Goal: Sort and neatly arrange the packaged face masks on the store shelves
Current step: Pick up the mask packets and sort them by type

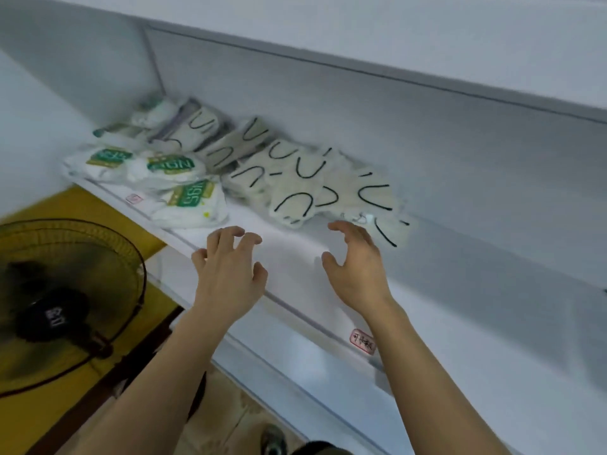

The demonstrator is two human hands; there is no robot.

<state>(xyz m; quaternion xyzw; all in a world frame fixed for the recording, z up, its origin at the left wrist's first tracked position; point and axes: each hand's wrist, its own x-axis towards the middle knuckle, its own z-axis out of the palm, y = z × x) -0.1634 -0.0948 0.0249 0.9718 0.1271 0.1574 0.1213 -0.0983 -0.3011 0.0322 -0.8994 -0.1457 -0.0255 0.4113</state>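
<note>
Cream mask packs [295, 198] with black ear loops lie overlapping in a loose row across the white shelf [295, 257]. White packs with green labels [190, 201] lie in a cluster at their left. My left hand [230, 267] hovers over the shelf's front edge, fingers spread and loosely bent, holding nothing. My right hand [356, 261] reaches toward the nearest cream pack [391, 231], fingers spread, empty; its fingertips are close to the pack, and contact cannot be told.
A second shelf board [427, 37] hangs above. The shelf's front rail carries red price tags [362, 341]. A black standing fan [65, 300] is at the lower left in front of a yellow surface [39, 405]. Lower shelves run below.
</note>
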